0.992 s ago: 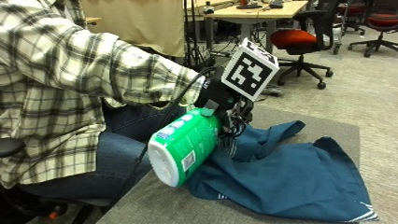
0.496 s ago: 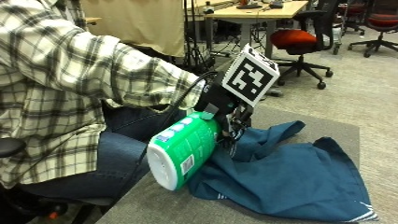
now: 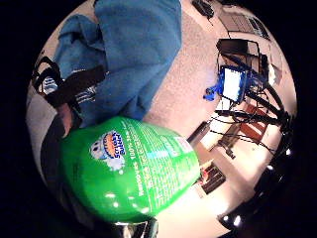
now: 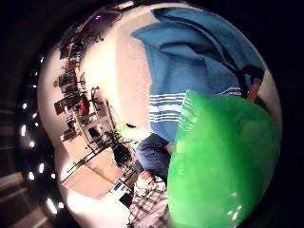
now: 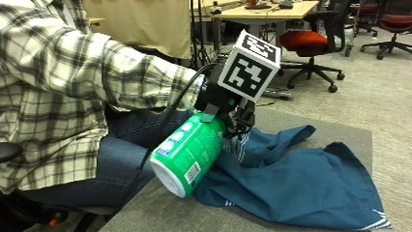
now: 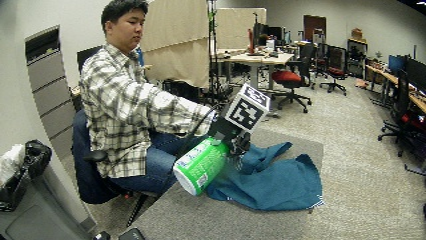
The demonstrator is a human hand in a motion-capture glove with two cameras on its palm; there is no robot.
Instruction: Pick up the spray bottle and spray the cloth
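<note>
A person in a checked shirt point(image 5: 71, 92) sits at a grey table point(image 5: 322, 128). The black gloved right hand point(image 5: 225, 104) holds a big green plastic spray bottle point(image 5: 190, 154) up in the air. The fingers are curled around the top part of the bottle. The bottle is tipped over on a slant. Its flat white bottom points down and toward the near edge of the table. Its top end is up inside the hand and cannot be seen.

A dark blue crumpled cloth point(image 5: 302, 181) lies on the table. It sits right under the hand and spreads out to the far side of it. One corner of the cloth has thin white stripes. The low end of the bottle hangs just beside the near edge of the cloth. It is hard to tell if the bottle touches the cloth.

In the wide outside view the green bottle point(image 6: 200, 165) is over the near part of the table point(image 6: 293, 140), and the blue cloth point(image 6: 276, 182) lies just beside it.

In the little finger side palm view the green bottle point(image 3: 129, 168) is very close and shows a white and blue label. The blue cloth point(image 3: 133, 54) lies past it on the table.

In the thumb side palm view the green bottle point(image 4: 223, 161) is close too, with the striped part of the cloth point(image 4: 190, 61) behind it
</note>
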